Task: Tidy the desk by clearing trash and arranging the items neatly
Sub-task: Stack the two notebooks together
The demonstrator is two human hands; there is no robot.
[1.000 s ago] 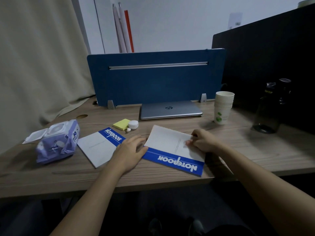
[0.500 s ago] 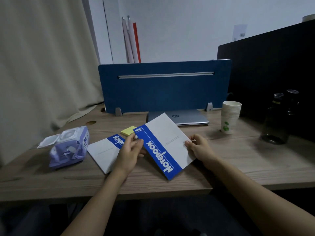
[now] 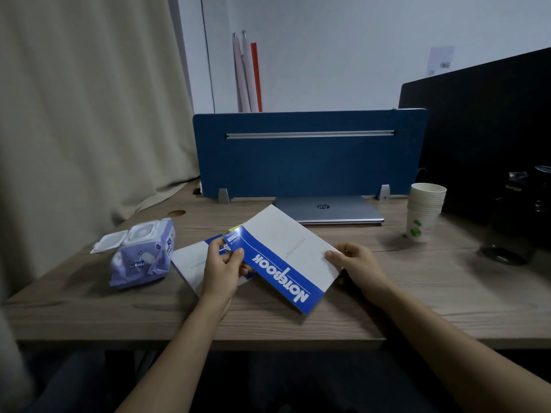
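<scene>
Blue-banded notebook (image 3: 286, 257) now higher, steeper

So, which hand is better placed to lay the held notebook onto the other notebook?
Probably left: the left hand grips the held notebook directly above the other notebook.

- Notebook (image 3: 286, 257) is showing a white cover with a blue band and white lettering.
- Wipes pack (image 3: 143, 257) is showing pale purple with a white lid.
- Divider (image 3: 310, 162) is showing deep blue with a silver strip.
- Laptop (image 3: 328, 211) is looking silver-grey.
- Cups (image 3: 423, 216) are showing white with green leaf prints.
- Desk (image 3: 417, 293) is showing grey-brown wood grain.
</scene>
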